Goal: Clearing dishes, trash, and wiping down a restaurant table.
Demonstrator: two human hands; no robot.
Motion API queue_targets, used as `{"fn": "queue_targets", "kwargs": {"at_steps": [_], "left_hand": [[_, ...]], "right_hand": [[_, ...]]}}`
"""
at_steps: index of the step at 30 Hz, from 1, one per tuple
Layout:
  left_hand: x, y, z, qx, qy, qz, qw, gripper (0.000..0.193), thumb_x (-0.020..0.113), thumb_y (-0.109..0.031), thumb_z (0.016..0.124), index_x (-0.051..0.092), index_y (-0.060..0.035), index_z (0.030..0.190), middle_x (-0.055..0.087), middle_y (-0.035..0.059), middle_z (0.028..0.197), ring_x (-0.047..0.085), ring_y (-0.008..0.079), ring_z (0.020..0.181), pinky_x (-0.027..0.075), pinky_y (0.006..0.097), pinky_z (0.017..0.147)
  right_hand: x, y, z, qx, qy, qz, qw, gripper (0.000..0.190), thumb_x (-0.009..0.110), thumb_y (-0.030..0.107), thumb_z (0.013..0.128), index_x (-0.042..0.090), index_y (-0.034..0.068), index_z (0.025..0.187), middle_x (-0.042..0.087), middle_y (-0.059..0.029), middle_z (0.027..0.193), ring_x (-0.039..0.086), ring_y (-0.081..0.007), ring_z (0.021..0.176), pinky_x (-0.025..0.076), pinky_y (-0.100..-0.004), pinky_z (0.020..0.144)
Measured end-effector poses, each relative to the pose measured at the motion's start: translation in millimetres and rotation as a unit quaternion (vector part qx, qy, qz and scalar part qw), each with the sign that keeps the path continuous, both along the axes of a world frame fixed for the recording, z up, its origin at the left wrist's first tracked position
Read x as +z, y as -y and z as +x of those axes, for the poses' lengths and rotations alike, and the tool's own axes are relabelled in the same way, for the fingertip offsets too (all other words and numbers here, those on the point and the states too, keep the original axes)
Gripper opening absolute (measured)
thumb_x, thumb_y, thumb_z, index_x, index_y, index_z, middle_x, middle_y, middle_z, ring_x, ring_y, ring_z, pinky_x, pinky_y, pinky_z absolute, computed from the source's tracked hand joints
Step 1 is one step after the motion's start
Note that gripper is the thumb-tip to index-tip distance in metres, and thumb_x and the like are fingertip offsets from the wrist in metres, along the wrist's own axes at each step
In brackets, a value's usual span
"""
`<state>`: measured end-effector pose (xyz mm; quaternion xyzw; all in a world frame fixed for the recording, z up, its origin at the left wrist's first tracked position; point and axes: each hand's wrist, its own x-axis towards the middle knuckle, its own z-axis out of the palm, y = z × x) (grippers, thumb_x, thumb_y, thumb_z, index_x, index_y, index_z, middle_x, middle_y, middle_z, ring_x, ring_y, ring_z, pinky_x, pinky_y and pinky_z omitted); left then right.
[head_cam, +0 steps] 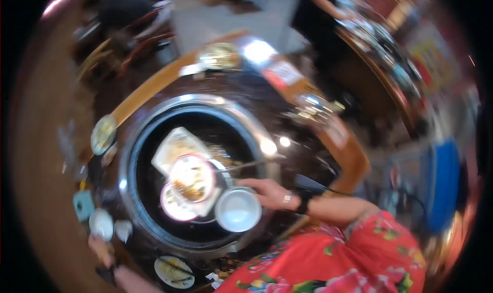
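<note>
My right hand grips the rim of a round white tub above the near right part of a round metal-rimmed well in the dark table. Inside the well sit stacked used dishes: a white square plate, a red-rimmed bowl with food remains, and a similar pink-rimmed dish partly under it. At the table's left side my left hand holds a small white bowl by its near edge; blur hides the fingers. A white cup stands beside that bowl.
A plate with chopsticks and scraps lies near me, beside crumpled tissue. Other used plates sit along the wooden rim. A teal box is at left. Beyond the table, a person stands at a laden counter.
</note>
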<state>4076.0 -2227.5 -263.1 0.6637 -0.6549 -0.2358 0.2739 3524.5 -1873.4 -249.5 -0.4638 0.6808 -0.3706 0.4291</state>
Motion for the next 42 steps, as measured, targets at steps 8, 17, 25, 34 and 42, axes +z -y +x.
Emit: {"fn": "queue_targets", "kwargs": {"at_steps": [8, 17, 25, 34, 42], "left_hand": [[144, -238, -317, -0.364, -0.04, 0.112, 0.924, 0.013, 0.05, -0.008, 0.083, 0.055, 0.0033, 0.087, 0.055, 0.0024, 0.077, 0.047, 0.0089, 0.07, 0.04, 0.0215, 0.063], [94, -530, -599, -0.666, 0.005, 0.295, 0.685, 0.022, 0.052, 0.0, 0.076, 0.056, 0.0059, 0.096, 0.058, 0.0039, 0.081, 0.051, 0.0086, 0.071, 0.042, 0.0217, 0.065], [-29, -774, -770, -0.781, -0.023, 0.33, 0.53, 0.024, 0.056, -0.013, 0.073, 0.058, 0.0031, 0.091, 0.058, 0.0132, 0.071, 0.052, 0.0137, 0.062, 0.043, 0.0283, 0.058], [-184, -1023, -918, -0.739, 0.033, 0.251, 0.624, 0.021, 0.061, -0.019, 0.065, 0.056, -0.0015, 0.075, 0.059, 0.0185, 0.072, 0.057, 0.0351, 0.073, 0.046, 0.0396, 0.066], [-250, -1082, -936, -0.688, 0.076, 0.244, 0.679, 0.027, 0.064, -0.02, 0.067, 0.06, -0.0005, 0.084, 0.06, 0.0205, 0.08, 0.058, 0.0353, 0.081, 0.046, 0.0411, 0.073]], "right_hand": [[17, -116, -10, -0.181, 0.041, -0.094, 0.978, 0.033, 0.05, 0.014, 0.076, 0.054, 0.011, 0.108, 0.059, -0.0187, 0.091, 0.056, -0.0355, 0.085, 0.045, -0.0412, 0.074], [0, -383, -68, -0.488, 0.036, -0.071, 0.869, 0.032, 0.053, 0.019, 0.081, 0.053, 0.01, 0.111, 0.06, -0.0143, 0.099, 0.059, -0.0264, 0.091, 0.046, -0.0332, 0.077], [-98, -655, -64, -0.705, 0.209, -0.102, 0.669, 0.041, 0.059, 0.006, 0.079, 0.048, 0.003, 0.118, 0.055, -0.0066, 0.113, 0.051, -0.0142, 0.103, 0.039, -0.0282, 0.091], [-209, -940, 12, -0.915, 0.093, 0.072, 0.385, 0.03, 0.053, 0.01, 0.083, 0.049, 0.006, 0.113, 0.056, -0.0044, 0.105, 0.055, -0.0182, 0.096, 0.048, -0.0367, 0.079], [-237, -972, -138, -0.741, -0.19, 0.251, 0.593, 0.017, 0.052, 0.013, 0.084, 0.055, 0.005, 0.099, 0.058, -0.0054, 0.091, 0.056, -0.0168, 0.077, 0.048, -0.0257, 0.065]]}}
